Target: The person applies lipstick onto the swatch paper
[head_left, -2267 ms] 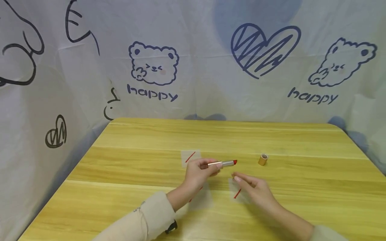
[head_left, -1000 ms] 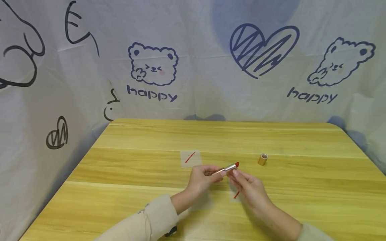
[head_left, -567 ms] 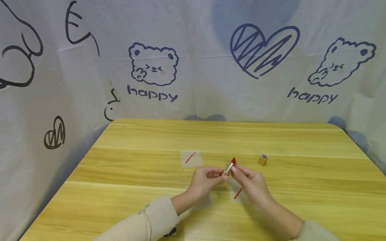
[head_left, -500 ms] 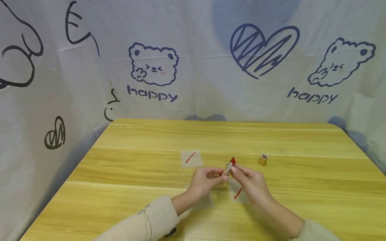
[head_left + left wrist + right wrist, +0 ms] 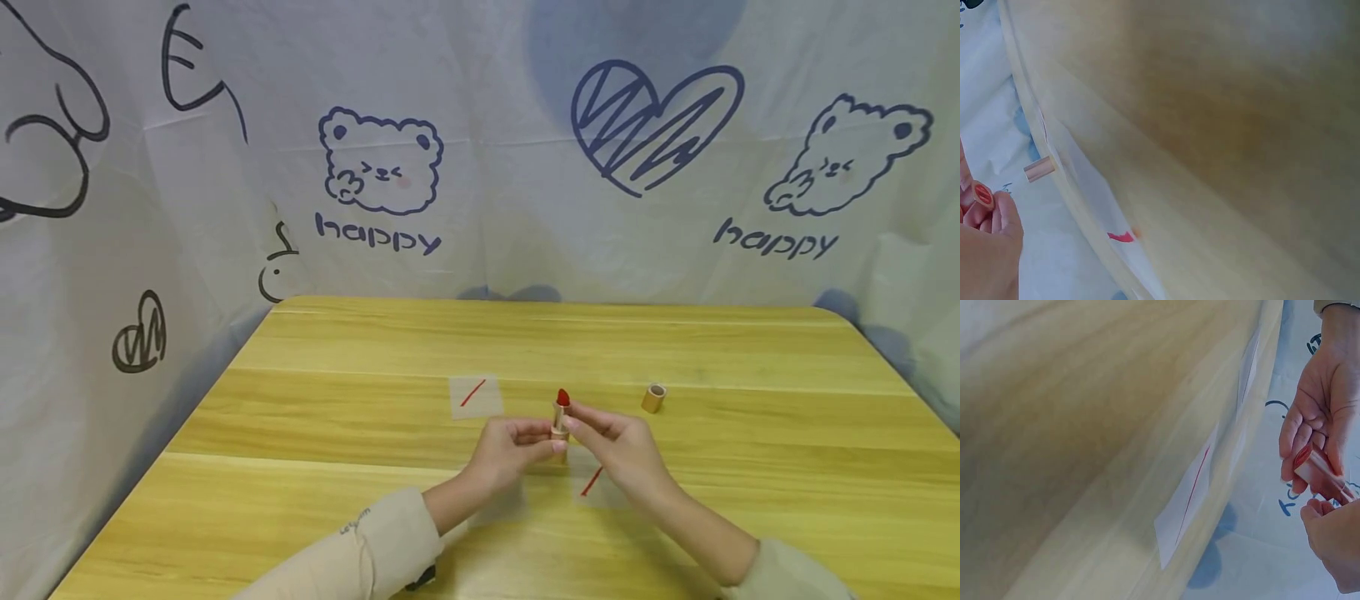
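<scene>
A lipstick (image 5: 561, 418) with its red tip raised stands upright between both hands over the table. My left hand (image 5: 504, 454) grips its base between thumb and fingers. Higher up, at the metallic tube, the thumb and fingers of my right hand (image 5: 628, 450) pinch it. The reddish bottom end of the lipstick (image 5: 1305, 454) faces the camera in the right wrist view, and it also shows at the left edge of the left wrist view. The gold lipstick cap (image 5: 654, 398) stands on the table to the right, its open end up.
A paper square (image 5: 487, 404) with a red stroke lies behind my left hand. Another paper with a red stroke (image 5: 591, 483) is partly under my right hand, and a third sheet (image 5: 501, 507) is mostly covered by my left. The wooden table (image 5: 315, 400) meets a white drawn-on cloth (image 5: 510, 225).
My right hand has come up from the paper to the lipstick and now pinches its tube. The lipstick has turned from lying nearly level, tip to the right, to upright. The cap has stayed put.
</scene>
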Demonstrator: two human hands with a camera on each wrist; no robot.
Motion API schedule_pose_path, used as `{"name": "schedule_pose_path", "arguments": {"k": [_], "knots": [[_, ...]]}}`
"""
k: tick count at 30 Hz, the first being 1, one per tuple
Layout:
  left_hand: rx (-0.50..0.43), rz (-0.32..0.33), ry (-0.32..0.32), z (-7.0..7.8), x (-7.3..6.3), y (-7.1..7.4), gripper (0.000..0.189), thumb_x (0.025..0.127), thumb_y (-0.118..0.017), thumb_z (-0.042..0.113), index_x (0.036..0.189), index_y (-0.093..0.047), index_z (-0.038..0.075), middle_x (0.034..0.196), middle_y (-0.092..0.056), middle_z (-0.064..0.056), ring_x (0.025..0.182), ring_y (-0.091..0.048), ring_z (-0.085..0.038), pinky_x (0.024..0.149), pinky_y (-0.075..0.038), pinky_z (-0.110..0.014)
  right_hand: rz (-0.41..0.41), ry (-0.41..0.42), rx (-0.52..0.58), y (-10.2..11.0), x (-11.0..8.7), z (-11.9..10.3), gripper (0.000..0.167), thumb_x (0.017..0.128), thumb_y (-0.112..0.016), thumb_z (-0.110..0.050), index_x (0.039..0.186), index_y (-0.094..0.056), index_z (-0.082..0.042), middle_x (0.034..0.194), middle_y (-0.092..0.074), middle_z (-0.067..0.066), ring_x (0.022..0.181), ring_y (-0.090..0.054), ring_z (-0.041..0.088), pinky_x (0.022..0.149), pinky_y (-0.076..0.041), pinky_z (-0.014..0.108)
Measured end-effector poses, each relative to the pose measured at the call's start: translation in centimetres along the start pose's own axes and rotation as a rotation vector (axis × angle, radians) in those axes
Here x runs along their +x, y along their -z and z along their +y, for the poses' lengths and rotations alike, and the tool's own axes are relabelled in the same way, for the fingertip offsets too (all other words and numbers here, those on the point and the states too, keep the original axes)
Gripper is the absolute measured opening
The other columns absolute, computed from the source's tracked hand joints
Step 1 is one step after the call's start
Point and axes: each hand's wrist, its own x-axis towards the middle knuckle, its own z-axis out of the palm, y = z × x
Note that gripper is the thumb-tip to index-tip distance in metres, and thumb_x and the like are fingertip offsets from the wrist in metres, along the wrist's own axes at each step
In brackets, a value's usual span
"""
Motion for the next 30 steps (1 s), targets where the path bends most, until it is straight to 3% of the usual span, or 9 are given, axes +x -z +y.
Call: {"name": "schedule_pose_path", "arguments": {"k": [7, 15, 23, 30], "knots": [[-0.019, -0.041, -0.028, 0.0, 0.1, 0.1, 0.028, 0.086, -0.067, 0.013, 0.106, -0.065, -0.006, 0.102, -0.068, -0.020, 0.094, -0.068, -0.026, 0.080, -0.055, -0.029, -0.046, 0.065, -0.019, 0.5, 0.6, 0.1, 0.040, 0.093, -0.057, -0.021, 0.125, -0.054, 0.002, 0.127, -0.057, 0.016, 0.120, -0.053, 0.028, 0.100, -0.044, 0.040], [-0.040, -0.075, -0.039, 0.1, 0.0, 0.0, 0.027, 0.086, -0.065, 0.010, 0.107, -0.064, -0.008, 0.103, -0.066, -0.023, 0.095, -0.067, -0.028, 0.080, -0.055, -0.028, -0.192, 0.112, 0.029, 1.2, 1.3, 0.5, 0.043, 0.094, -0.055, -0.023, 0.126, -0.052, 0.005, 0.128, -0.055, 0.016, 0.110, -0.055, -0.003, 0.096, -0.046, 0.025], [-0.029, -0.072, -0.036, -0.1, -0.1, -0.1, 0.027, 0.086, -0.065, 0.009, 0.105, -0.064, -0.009, 0.101, -0.067, -0.023, 0.094, -0.068, -0.028, 0.077, -0.056, -0.027, -0.214, 0.111, 0.074, 1.4, 1.4, 1.0, 0.042, 0.093, -0.057, -0.022, 0.122, -0.055, 0.008, 0.123, -0.060, 0.013, 0.107, -0.058, -0.001, 0.094, -0.047, 0.022], [-0.031, -0.080, -0.036, -0.1, -0.2, -0.1, 0.028, 0.086, -0.066, 0.010, 0.106, -0.064, -0.009, 0.102, -0.067, -0.023, 0.095, -0.067, -0.028, 0.078, -0.056, -0.028, -0.196, 0.104, 0.087, 1.5, 1.2, 1.0, 0.041, 0.092, -0.058, -0.022, 0.120, -0.055, 0.008, 0.117, -0.065, 0.002, 0.104, -0.060, 0.000, 0.092, -0.049, 0.022]]}}
